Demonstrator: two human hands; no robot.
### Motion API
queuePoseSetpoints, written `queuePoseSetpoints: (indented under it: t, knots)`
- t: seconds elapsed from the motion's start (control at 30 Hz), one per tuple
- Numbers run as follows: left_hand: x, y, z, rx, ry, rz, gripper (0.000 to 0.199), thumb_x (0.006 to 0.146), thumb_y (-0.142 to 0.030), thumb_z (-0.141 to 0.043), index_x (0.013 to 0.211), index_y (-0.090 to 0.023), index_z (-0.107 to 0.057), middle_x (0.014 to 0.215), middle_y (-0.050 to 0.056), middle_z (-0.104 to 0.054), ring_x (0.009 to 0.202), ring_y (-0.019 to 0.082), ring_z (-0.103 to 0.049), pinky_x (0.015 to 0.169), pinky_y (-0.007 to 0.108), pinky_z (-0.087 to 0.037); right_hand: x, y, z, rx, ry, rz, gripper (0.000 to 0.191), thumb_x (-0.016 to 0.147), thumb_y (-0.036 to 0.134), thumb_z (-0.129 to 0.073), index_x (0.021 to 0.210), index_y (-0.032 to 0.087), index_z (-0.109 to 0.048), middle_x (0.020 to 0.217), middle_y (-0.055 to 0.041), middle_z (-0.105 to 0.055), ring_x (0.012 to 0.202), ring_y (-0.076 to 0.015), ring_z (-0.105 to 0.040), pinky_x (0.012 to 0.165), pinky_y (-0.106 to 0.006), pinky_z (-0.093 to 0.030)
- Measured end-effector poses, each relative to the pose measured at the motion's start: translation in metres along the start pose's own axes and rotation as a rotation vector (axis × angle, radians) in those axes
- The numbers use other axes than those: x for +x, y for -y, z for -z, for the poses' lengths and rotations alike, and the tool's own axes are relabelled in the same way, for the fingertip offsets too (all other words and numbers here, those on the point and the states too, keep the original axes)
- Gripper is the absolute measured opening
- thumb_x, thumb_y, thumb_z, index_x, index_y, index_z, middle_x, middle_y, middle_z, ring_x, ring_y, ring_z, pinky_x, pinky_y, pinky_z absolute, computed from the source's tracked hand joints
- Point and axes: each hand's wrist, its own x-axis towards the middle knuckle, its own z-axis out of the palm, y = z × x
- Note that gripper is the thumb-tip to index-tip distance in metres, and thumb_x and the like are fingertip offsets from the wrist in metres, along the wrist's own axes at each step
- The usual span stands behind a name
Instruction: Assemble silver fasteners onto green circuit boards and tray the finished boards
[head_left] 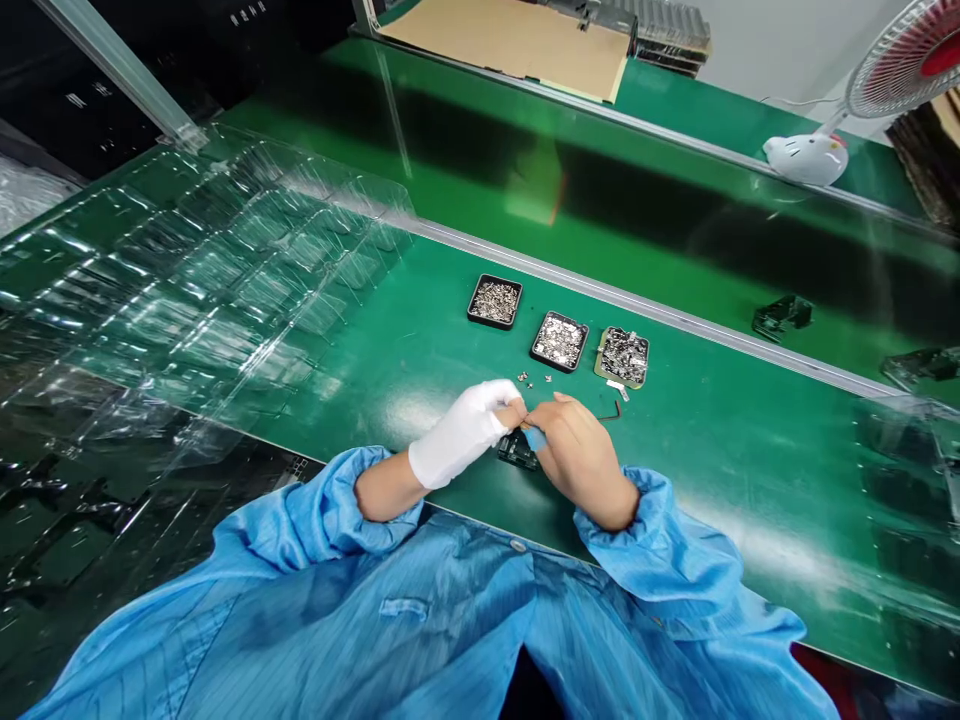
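My left hand [466, 430] wears a white glove that leaves the thumb and fingertip area partly bare. Its fingers are pinched together, touching the fingertips of my right hand [576, 448]. That hand is bare apart from a bit of blue on one finger, and its fingers are also closed. Whatever lies between the fingertips is too small to make out. Just below them a dark part [516, 451] rests on the green table, partly hidden by my hands. A few tiny metal pieces [523, 377] lie beyond my fingertips.
Three small trays of metal pieces, left [495, 301], middle [559, 341] and right [623, 357], stand beyond my hands. A hex key [618, 409] lies to the right. Clear plastic trays [225, 270] cover the left side. A metal rail [600, 292] crosses behind; a fan [806, 158] stands far right.
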Motion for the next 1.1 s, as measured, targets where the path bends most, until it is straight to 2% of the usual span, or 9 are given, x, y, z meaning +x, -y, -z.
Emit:
queuePoseSetpoints:
  t: [0.27, 0.33, 0.37, 0.43, 0.5, 0.63, 0.77, 0.87, 1.1]
  knots:
    - [-0.017, 0.01, 0.007, 0.27, 0.045, -0.123, 0.025, 0.085, -0.038, -0.047, 0.069, -0.018, -0.051, 0.069, 0.0, -0.055, 0.067, 0.014, -0.055, 0.064, 0.027, -0.047, -0.009, 0.01, 0.014, 0.031, 0.05, 0.071, 0.025, 0.093, 0.008, -0.037, 0.11, 0.019, -0.051, 0.093, -0.007, -0.065, 0.088, -0.0187, -0.063, 0.093, -0.039, -0.053]
    - [-0.02, 0.015, 0.009, 0.363, -0.003, -0.218, 0.025, 0.082, -0.042, -0.054, 0.089, -0.018, -0.057, 0.093, 0.005, -0.062, 0.085, 0.019, -0.061, 0.077, 0.032, -0.051, -0.013, 0.003, 0.018, 0.1, 0.021, -0.055, 0.02, 0.092, 0.011, -0.04, 0.103, 0.023, -0.053, 0.089, -0.0041, -0.065, 0.084, -0.0183, -0.063, 0.093, -0.04, -0.052]
    - [-0.021, 0.02, 0.01, 0.419, 0.0, -0.265, 0.038, 0.078, -0.044, -0.061, 0.104, -0.017, -0.055, 0.109, 0.01, -0.061, 0.1, 0.023, -0.06, 0.087, 0.037, -0.05, -0.015, -0.001, 0.02, 0.14, -0.01, -0.153, 0.016, 0.092, 0.013, -0.043, 0.1, 0.024, -0.053, 0.087, -0.0026, -0.065, 0.083, -0.0179, -0.063, 0.094, -0.041, -0.051]
    - [-0.019, 0.03, 0.01, 0.541, 0.069, -0.308, 0.073, 0.067, -0.041, -0.073, 0.128, -0.016, -0.043, 0.134, 0.017, -0.048, 0.125, 0.032, -0.047, 0.104, 0.046, -0.042, -0.018, -0.009, 0.023, 0.211, -0.076, -0.344, 0.01, 0.092, 0.017, -0.047, 0.093, 0.025, -0.054, 0.087, -0.0016, -0.065, 0.083, -0.0179, -0.063, 0.097, -0.044, -0.048]
    - [-0.016, 0.04, 0.007, 0.629, 0.141, -0.29, 0.079, 0.066, -0.032, -0.074, 0.134, -0.016, -0.037, 0.14, 0.018, -0.044, 0.133, 0.035, -0.04, 0.11, 0.05, -0.035, -0.02, -0.016, 0.024, 0.26, -0.119, -0.453, 0.009, 0.092, 0.019, -0.05, 0.087, 0.024, -0.056, 0.093, -0.0034, -0.066, 0.089, -0.0195, -0.063, 0.099, -0.046, -0.045]
    - [-0.013, 0.05, -0.001, 0.61, 0.067, -0.332, 0.053, 0.073, -0.02, -0.062, 0.123, -0.017, -0.043, 0.122, 0.014, -0.055, 0.118, 0.029, -0.053, 0.102, 0.047, -0.043, -0.021, -0.018, 0.019, 0.282, -0.166, -0.506, 0.01, 0.09, 0.021, -0.053, 0.082, 0.022, -0.059, 0.107, -0.0073, -0.063, 0.102, -0.0237, -0.059, 0.093, -0.045, -0.047]
    - [-0.016, 0.042, -0.005, 0.598, -0.021, -0.474, 0.04, 0.073, -0.019, -0.058, 0.111, -0.018, -0.045, 0.105, 0.009, -0.055, 0.1, 0.025, -0.057, 0.087, 0.042, -0.051, -0.023, -0.006, 0.009, 0.301, -0.108, -0.397, 0.006, 0.089, 0.02, -0.053, 0.086, 0.023, -0.058, 0.107, -0.0059, -0.063, 0.103, -0.0221, -0.059, 0.105, -0.05, -0.036]
    - [-0.019, 0.038, -0.007, 0.627, -0.036, -0.52, 0.039, 0.072, -0.02, -0.057, 0.109, -0.019, -0.044, 0.102, 0.008, -0.054, 0.097, 0.025, -0.057, 0.084, 0.041, -0.051, -0.024, 0.004, 0.001, 0.27, -0.03, -0.287, 0.005, 0.089, 0.019, -0.053, 0.09, 0.023, -0.055, 0.108, -0.0058, -0.062, 0.103, -0.0213, -0.058, 0.109, -0.051, -0.029]
    - [-0.022, 0.038, -0.008, 0.65, -0.04, -0.548, 0.044, 0.073, -0.021, -0.056, 0.113, -0.018, -0.04, 0.104, 0.009, -0.052, 0.098, 0.025, -0.056, 0.083, 0.042, -0.05, -0.023, 0.007, -0.002, 0.228, -0.032, -0.293, 0.007, 0.09, 0.018, -0.05, 0.092, 0.024, -0.052, 0.106, -0.0054, -0.062, 0.101, -0.0206, -0.058, 0.109, -0.051, -0.028]
